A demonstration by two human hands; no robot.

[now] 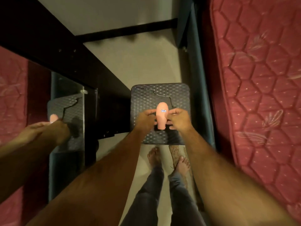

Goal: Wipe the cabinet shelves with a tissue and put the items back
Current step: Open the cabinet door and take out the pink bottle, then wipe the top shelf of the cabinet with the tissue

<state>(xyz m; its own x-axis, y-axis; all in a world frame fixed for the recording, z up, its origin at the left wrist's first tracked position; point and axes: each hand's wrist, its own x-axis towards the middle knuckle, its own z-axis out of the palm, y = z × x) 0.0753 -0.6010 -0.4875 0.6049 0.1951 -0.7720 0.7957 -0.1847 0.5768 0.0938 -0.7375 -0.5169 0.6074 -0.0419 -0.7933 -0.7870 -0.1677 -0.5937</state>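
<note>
We've got both hands on one pink plastic bottle [161, 115], held above a dark woven-pattern stool [146, 95]. Left hand [145, 119] curls round its left side, right hand [178, 118] pinches the right side and the narrow end nearest us. It looks light, rigid and smooth, prob. a bit slippery, so the waist where it narrows seems the safest hold. We doubt it's fragile. Contents: can't tell.

Count: 1 bottle w/ 1 small label, 1 stool (seat cracked), 2 hands. The glossy cabinet door [68, 101] on the left mirrors bottle and stool; those aren't extras. No tissue in view.
</note>
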